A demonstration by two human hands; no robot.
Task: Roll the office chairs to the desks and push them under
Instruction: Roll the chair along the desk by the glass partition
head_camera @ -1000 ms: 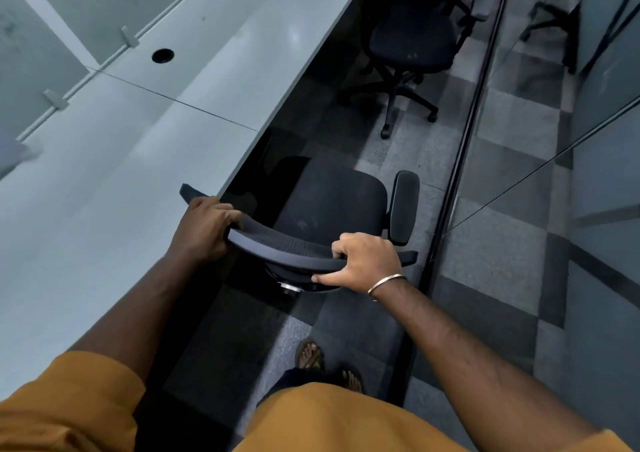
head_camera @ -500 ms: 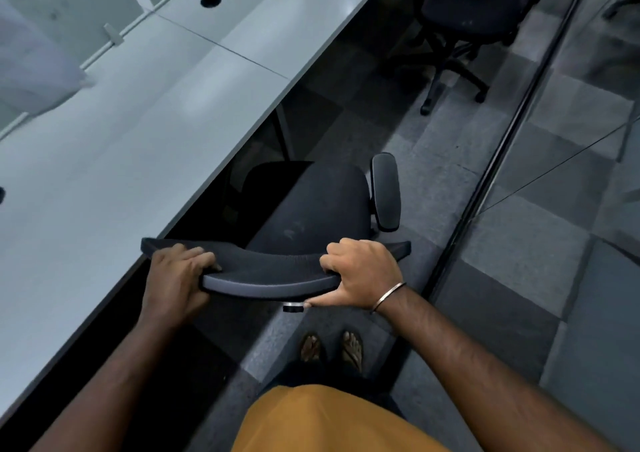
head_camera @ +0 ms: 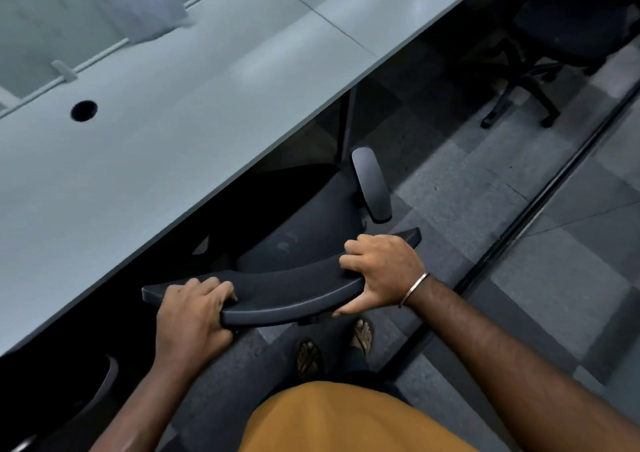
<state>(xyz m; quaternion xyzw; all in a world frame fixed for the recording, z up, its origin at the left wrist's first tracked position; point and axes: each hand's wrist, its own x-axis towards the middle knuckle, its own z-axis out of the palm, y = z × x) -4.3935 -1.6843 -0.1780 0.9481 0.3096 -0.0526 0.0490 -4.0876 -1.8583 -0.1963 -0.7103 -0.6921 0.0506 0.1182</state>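
A black office chair (head_camera: pixel 304 240) stands in front of me, its seat partly under the edge of the long grey desk (head_camera: pixel 194 112). My left hand (head_camera: pixel 188 316) grips the left end of the chair's curved backrest top (head_camera: pixel 287 292). My right hand (head_camera: pixel 382 271) grips the right end, thumb underneath. The chair's right armrest (head_camera: pixel 372 185) sticks out clear of the desk edge. The left armrest is hidden under the desk.
A second black office chair (head_camera: pixel 550 36) stands further along at the upper right, partly under the desk. Part of another chair (head_camera: pixel 93 392) shows at the lower left. A dark floor rail (head_camera: pixel 540 202) runs diagonally on my right. My sandalled feet (head_camera: pixel 332 344) are just behind the chair.
The chair has rolled toward the desk and turned to face it; its seat front now sits under the desk edge. Both hands kept their grip on the backrest.
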